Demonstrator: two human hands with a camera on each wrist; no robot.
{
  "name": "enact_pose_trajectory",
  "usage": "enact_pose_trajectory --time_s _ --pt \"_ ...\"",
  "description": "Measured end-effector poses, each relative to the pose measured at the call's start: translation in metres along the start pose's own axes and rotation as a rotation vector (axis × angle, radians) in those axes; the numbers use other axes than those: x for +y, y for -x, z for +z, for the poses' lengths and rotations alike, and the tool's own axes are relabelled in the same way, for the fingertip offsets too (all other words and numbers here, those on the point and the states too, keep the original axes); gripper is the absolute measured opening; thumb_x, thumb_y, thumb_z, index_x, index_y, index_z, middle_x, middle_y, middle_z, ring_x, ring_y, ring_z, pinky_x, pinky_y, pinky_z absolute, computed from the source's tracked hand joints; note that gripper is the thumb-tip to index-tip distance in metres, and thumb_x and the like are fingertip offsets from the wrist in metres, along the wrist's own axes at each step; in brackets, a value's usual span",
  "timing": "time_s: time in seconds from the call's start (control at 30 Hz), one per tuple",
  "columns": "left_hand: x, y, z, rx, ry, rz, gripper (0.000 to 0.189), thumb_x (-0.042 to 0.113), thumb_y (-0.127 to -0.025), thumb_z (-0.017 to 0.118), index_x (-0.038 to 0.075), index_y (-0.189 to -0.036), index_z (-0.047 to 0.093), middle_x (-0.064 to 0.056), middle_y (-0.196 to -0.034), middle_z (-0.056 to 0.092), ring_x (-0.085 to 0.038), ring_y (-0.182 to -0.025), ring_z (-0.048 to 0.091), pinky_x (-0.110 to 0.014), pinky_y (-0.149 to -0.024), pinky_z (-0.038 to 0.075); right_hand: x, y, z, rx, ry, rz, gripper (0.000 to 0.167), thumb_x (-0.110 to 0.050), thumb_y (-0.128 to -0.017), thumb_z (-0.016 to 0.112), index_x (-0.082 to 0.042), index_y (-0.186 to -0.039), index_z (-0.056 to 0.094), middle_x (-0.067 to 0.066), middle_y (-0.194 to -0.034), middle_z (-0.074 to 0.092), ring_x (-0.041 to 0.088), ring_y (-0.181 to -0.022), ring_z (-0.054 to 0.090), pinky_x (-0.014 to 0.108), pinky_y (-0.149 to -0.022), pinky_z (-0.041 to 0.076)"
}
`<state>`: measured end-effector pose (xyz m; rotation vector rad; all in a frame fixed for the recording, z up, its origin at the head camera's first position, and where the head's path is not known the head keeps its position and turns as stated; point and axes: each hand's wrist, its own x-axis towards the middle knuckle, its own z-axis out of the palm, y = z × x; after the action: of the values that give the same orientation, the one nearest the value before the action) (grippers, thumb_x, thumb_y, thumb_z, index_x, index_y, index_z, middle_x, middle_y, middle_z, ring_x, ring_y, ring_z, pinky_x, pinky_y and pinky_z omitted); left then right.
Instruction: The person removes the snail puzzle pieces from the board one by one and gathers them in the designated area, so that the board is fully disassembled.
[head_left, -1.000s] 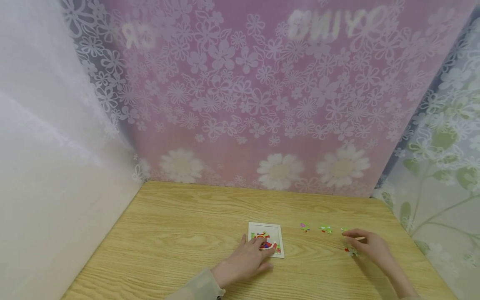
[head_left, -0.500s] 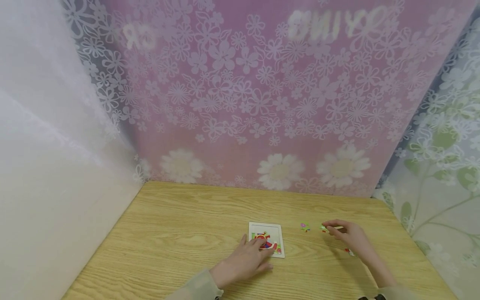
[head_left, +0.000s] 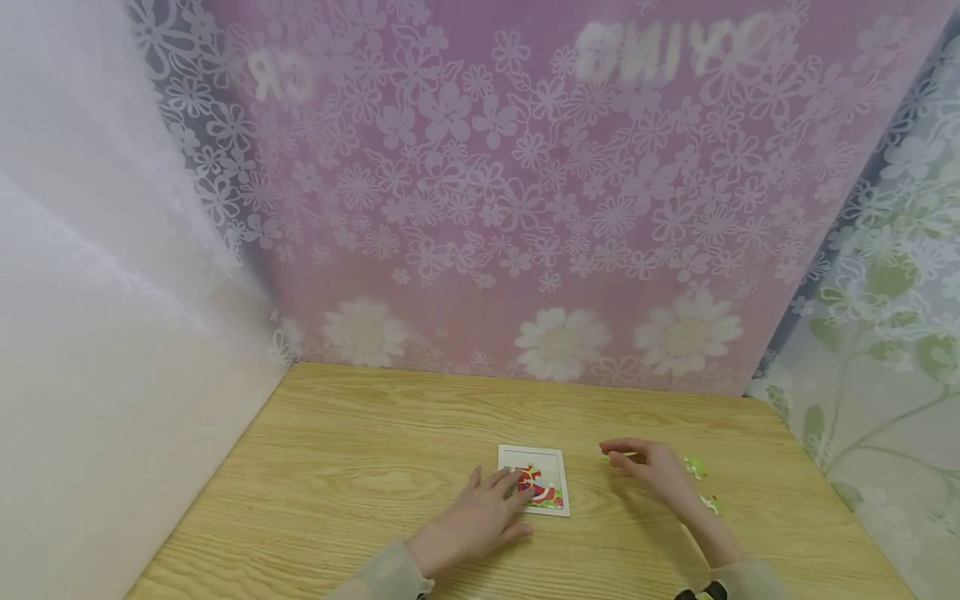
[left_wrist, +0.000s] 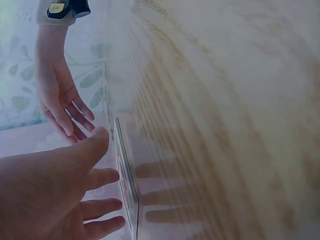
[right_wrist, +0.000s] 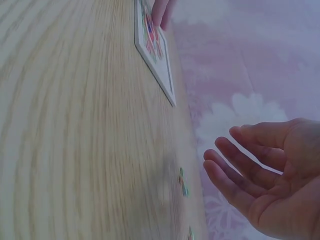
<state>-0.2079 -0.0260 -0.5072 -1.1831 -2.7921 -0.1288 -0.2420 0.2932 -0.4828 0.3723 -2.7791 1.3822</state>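
A white-framed puzzle board [head_left: 566, 487] lies on the table with colourful pieces [head_left: 553, 498] fitted in its lower part. My left hand [head_left: 476, 512] rests over the board's lower left, fingers spread and fairly straight on the pieces. To the right, my right hand [head_left: 656, 475] hovers above the table with fingers loosely bent. In the right wrist view its fingers [right_wrist: 227, 187] hold nothing. A small puzzle piece [right_wrist: 183, 182] lies on the table below that hand; in the head view the fingertips mostly cover it.
Two loose green and white puzzle pieces, one farther back [head_left: 695, 467] and one nearer [head_left: 709, 503], lie right of my right hand. The wooden table [head_left: 360, 450] meets a pink flowered curtain [head_left: 480, 208] behind. Pale cloth walls stand at both sides.
My right hand has moved left across the loose pieces, from the rightmost ones toward the one nearest the board. My left hand has shifted slightly left on the board.
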Motion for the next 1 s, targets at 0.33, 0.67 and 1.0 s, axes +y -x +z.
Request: enact_pose_trajectory --time_s 0.33,0.67,1.0 --pt "-0.003 0.005 -0.004 -0.042 0.016 -0.027 0.059 0.054 -0.102 0.05 0.022 -0.151 0.05 -0.007 -0.157 0.044 -0.029 -0.142 0.046 -0.062 -0.11 0.039 -0.024 -0.016 0.028 -0.062 -0.106 -0.042 0.033 -0.016 -0.103 0.06 0.007 -0.126 0.065 0.026 -0.121 0.068 0.044 -0.106 0.068 0.04 -0.083 0.06" --pt "-0.003 0.005 -0.006 -0.062 0.046 -0.049 0.06 0.056 -0.101 0.05 0.024 -0.151 0.05 -0.007 -0.158 0.043 -0.029 -0.142 0.045 -0.066 -0.108 0.038 -0.031 -0.035 0.057 -0.121 -0.086 -0.079 0.031 -0.016 -0.103 0.061 0.007 -0.122 0.068 0.022 -0.113 0.072 0.039 -0.103 0.07 0.035 -0.078 0.061" --pt "-0.002 0.003 -0.007 -0.072 0.027 -0.059 0.061 0.059 -0.1 0.05 0.025 -0.15 0.051 -0.005 -0.157 0.045 -0.027 -0.142 0.045 -0.067 -0.107 0.038 -0.036 -0.048 0.077 -0.176 0.003 -0.079 0.026 -0.016 -0.103 0.059 0.002 -0.118 0.072 0.016 -0.106 0.075 0.026 -0.088 0.072 0.031 -0.069 0.06"
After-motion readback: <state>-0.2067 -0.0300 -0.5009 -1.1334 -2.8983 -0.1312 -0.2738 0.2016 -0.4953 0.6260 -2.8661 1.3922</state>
